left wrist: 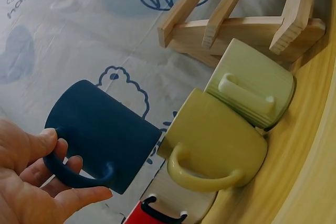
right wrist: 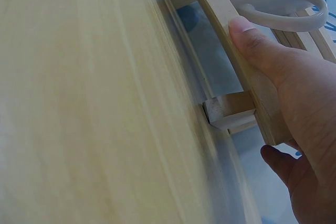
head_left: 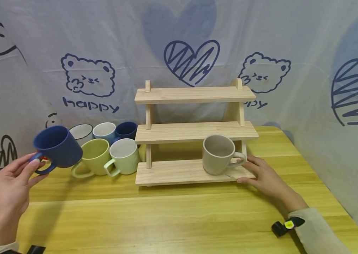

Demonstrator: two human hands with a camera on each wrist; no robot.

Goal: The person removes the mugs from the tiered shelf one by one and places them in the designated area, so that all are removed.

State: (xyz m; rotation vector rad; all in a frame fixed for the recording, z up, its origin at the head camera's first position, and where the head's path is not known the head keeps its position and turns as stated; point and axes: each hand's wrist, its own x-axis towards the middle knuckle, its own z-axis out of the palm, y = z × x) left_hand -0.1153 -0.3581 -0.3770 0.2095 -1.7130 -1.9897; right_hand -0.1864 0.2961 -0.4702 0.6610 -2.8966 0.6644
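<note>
My left hand point(head_left: 12, 187) pinches the handle of a dark blue mug point(head_left: 59, 146), which hangs tilted in the air at the left. In the left wrist view, thumb and fingers close round that handle. At the right end of the three-tier wooden shelf point(head_left: 195, 132), my right hand point(head_left: 266, 176) grips the lowest board, its thumb on the front edge. A beige mug point(head_left: 218, 155) stands upright on this board, its handle turned toward the right hand. Below the blue mug and to its right are a yellow mug point(head_left: 96, 157) and a pale green ribbed mug point(head_left: 125, 157).
Behind the yellow and green mugs stand a white dark-rimmed mug point(head_left: 81, 132), a light blue mug point(head_left: 104, 130) and another dark blue mug point(head_left: 126, 130). Part of a red mug point(left wrist: 142, 214) shows in the left wrist view. A printed curtain point(head_left: 179, 42) hangs behind the wooden table point(head_left: 166, 218).
</note>
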